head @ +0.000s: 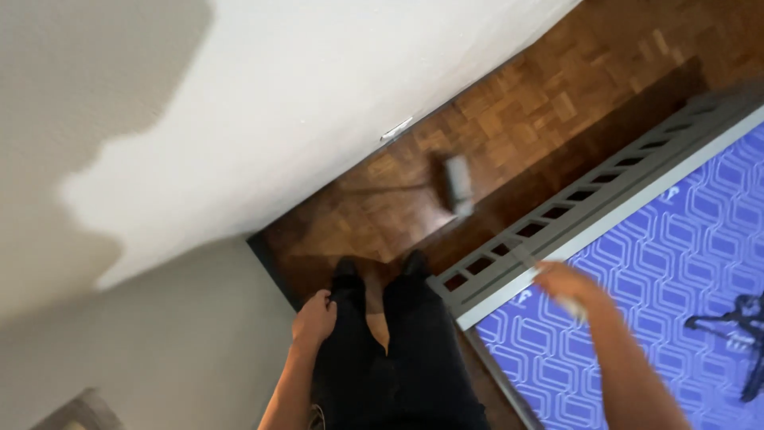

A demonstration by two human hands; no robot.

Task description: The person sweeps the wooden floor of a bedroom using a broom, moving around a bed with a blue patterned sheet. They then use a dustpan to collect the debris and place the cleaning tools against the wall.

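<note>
We hold the broom [458, 185] handle in our right hand [567, 285], fingers blurred, grasp presumed; its head rests on the floor [509, 119] at 12 o'clock beside the bed [557, 219]. Left hand [314, 317] rests clenched against our thigh.

Between the white wall [278, 103] on my left and the grey slatted bed frame [573, 199] on my right there is only a narrow strip of parquet floor [509, 127], and my own dark-trousered legs [390, 342] fill the near end of it. Farther along that strip a blurred grey broom head [458, 185] lies across the way, close to the frame's rail. My right hand [569, 285] has open room above the blue patterned mattress [676, 263], while my left hand [314, 318] sits tight between my thigh and the wall's corner
</note>
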